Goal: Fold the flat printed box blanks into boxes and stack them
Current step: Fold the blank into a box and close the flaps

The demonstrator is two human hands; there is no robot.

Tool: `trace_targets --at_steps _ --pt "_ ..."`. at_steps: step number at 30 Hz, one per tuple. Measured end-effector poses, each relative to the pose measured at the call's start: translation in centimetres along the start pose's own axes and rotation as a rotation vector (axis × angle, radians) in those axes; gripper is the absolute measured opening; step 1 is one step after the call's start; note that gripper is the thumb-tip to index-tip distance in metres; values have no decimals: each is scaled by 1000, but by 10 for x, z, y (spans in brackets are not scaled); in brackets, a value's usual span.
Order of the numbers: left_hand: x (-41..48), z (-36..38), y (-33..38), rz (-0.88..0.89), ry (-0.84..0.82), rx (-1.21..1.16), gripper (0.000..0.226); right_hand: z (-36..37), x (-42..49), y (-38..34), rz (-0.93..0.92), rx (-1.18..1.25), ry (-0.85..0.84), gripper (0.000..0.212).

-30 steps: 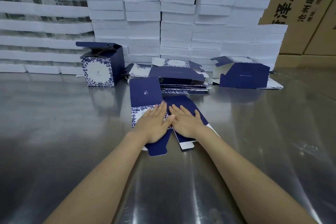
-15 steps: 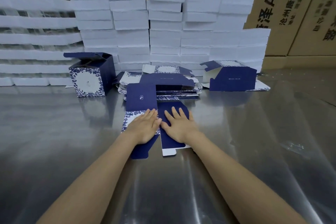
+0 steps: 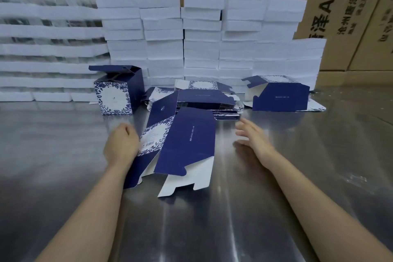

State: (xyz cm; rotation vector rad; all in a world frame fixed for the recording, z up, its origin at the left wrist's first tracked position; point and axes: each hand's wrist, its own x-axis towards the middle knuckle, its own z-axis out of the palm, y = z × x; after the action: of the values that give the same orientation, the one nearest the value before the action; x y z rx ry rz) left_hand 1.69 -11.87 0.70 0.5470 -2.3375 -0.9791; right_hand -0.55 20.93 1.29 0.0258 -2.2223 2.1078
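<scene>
A navy box blank [image 3: 187, 140] with a blue-and-white floral panel lies in front of me on the steel table [image 3: 63, 155], partly popped open, its white flaps pointing toward me. My left hand [image 3: 121, 144] grips its left edge with curled fingers. To the right of the blank, my right hand [image 3: 253, 138] hovers with fingers spread, touching nothing, and it looks blurred. Behind the blank is a pile of flat blanks [image 3: 204, 100]. One folded box [image 3: 117, 93] stands upright at the left with its lid flaps open. Another partly folded box [image 3: 278, 95] lies on its side at the right.
Stacks of white foam slabs [image 3: 202, 44] form a wall along the back of the table. Brown printed cartons [image 3: 340, 6] stand behind them. More white and clear stacks [image 3: 42, 49] fill the far left.
Both hands were pressing flat on the blank. Now the blank has sprung open, my left hand has shifted to its left edge, and my right hand has moved off to the right.
</scene>
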Motion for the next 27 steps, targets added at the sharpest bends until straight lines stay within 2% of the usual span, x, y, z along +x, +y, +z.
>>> trace_targets --at_steps 2,4,6,9,11,14,16,18,20,22,25,26,27 --pt "1 -5 -2 -103 -64 194 32 4 -6 -7 -17 -34 -66 31" --pt "2 -6 3 -114 -130 218 40 11 -16 -13 -19 -51 -197 25" --pt "1 -7 12 -112 -178 13 45 13 -27 -15 -15 -20 -356 36" --pt "-2 -15 30 -221 -365 -558 49 18 -36 -17 53 49 -485 71" --pt "-7 -22 37 -133 -477 -753 50 26 -34 -20 -53 -19 -405 81" --pt "-15 -25 49 58 -585 -1001 54 37 -26 -22 -283 -77 -63 55" --pt "-22 -19 59 152 -648 -989 56 39 -23 -21 -347 52 -55 49" --pt "-30 -12 64 262 -705 -816 73 40 -22 -19 -345 153 -183 68" --pt "-39 1 57 416 -785 -612 95 41 -25 -16 -354 113 -330 81" --pt "-50 16 50 520 -796 -523 84 47 -28 -9 -386 -17 -360 72" --pt "-50 29 45 518 -580 -575 40 47 -28 -9 -423 -238 -67 46" --pt "-46 30 45 481 -496 -566 22 45 -27 -11 -406 -271 -2 40" --pt "-43 30 45 428 -437 -559 13 42 -27 -12 -367 -257 11 35"
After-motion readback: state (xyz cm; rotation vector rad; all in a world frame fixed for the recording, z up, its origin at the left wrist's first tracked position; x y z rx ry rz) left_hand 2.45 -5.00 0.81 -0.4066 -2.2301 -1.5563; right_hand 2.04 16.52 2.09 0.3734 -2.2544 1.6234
